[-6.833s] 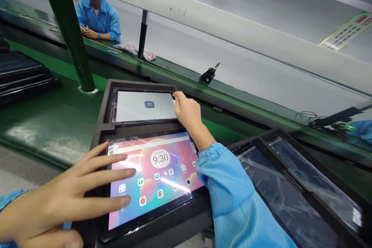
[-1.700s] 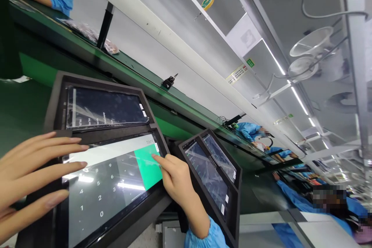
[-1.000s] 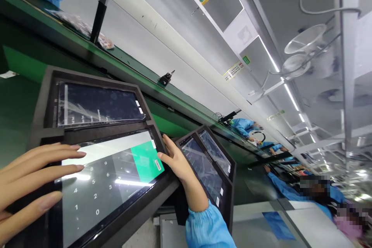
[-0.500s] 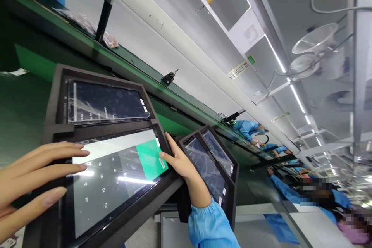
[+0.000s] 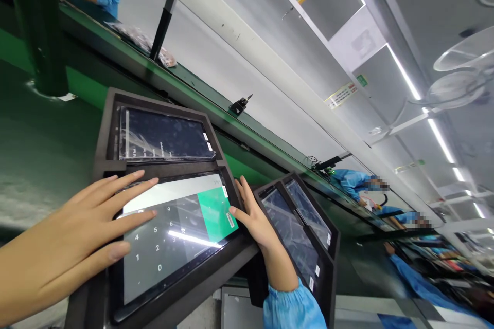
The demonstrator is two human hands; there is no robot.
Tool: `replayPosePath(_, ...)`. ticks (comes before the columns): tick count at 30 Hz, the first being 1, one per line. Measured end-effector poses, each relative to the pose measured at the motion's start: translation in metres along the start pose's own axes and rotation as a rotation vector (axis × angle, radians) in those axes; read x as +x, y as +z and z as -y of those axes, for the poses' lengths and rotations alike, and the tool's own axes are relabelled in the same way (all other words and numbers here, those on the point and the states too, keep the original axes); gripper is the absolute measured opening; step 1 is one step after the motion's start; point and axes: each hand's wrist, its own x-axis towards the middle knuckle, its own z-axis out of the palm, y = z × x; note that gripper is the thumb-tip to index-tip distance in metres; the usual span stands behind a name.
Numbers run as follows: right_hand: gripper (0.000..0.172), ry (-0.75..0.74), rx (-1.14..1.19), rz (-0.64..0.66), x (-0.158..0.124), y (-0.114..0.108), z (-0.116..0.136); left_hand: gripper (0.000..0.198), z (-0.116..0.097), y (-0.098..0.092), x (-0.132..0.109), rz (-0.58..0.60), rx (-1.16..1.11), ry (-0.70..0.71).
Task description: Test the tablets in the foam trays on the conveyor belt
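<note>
A tablet lies in the lower compartment of a black tray, its lit screen showing a calculator keypad with a green strip. Over the screen's left part, my left hand is spread, fingers extended; some fingertips are at the keys and display area. My right hand holds the tray's right side, thumb over the tablet's edge by a small white label and fingers along the outer wall. A second tablet, dark with a few lines of text and wrinkled film, sits in the upper compartment.
To the right stands another black tray with two dark tablets. Behind runs a green conveyor line carrying a black plug adapter and plastic bags. A dark green post rises at left. Co-workers in blue sit along the line.
The view has shifted, so the scene appears farther right. My left hand has moved further over the screen with its fingers spread wider. New characters show in the calculator's display. My right hand stays at the tray's side.
</note>
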Motion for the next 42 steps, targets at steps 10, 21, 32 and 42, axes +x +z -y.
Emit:
replayPosePath(10, 0.1, -0.04, 0.014, 0.022, -0.004, 0.0, 0.001, 0.054, 0.01, 0.013, -0.015, -0.088, -0.103, 0.001)
replayPosePath(21, 0.117, 0.009, -0.067, -0.059, 0.001, 0.01, 0.003, 0.056, 0.029, 0.024, -0.021, -0.138, -0.18, -0.061)
replayPosePath(32, 0.111, -0.023, -0.071, -0.064, 0.0, 0.01, 0.002, 0.046, 0.009, 0.018, -0.02, -0.157, -0.33, -0.189)
replayPosePath(42, 0.039, -0.473, -0.532, -0.403, -0.027, 0.027, 0.02, 0.041, 0.053, -0.003, 0.037, -0.22, -0.099, -0.233)
